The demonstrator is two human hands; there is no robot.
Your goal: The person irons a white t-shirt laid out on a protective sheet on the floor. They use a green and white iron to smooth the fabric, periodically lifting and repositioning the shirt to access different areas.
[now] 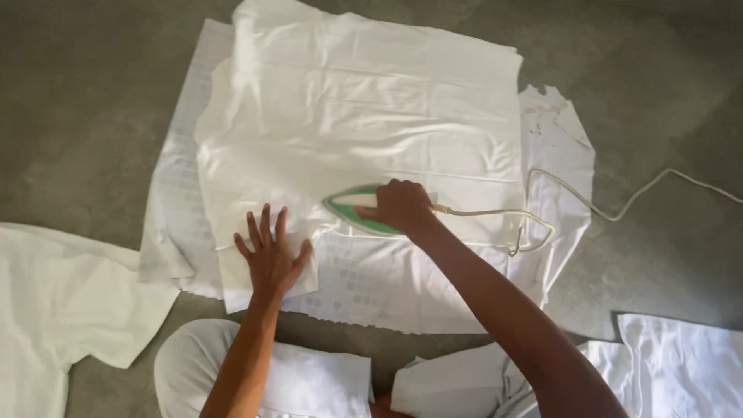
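The green and white iron (357,209) is grasped by the right hand (401,206), whose fingers are clenched around the handle. The iron is set flat on the white garment (348,116), near the garment's lower edge, with its pointed tip directed to the left. The left hand (271,255) is released, with the fingers spread, and is pressed palm-down on the lower left corner of the garment, just beside the iron's tip but apart from it. The garment is spread over a white patterned cloth (371,286), which is laid directly on the grey floor (77,116). A pale cord (588,205) is led from the rear of the iron, looped over the cloth's right edge and run across the floor to the right. Further white clothing (54,286) is placed on the floor at the lower left, and another piece (681,364) at the lower right.
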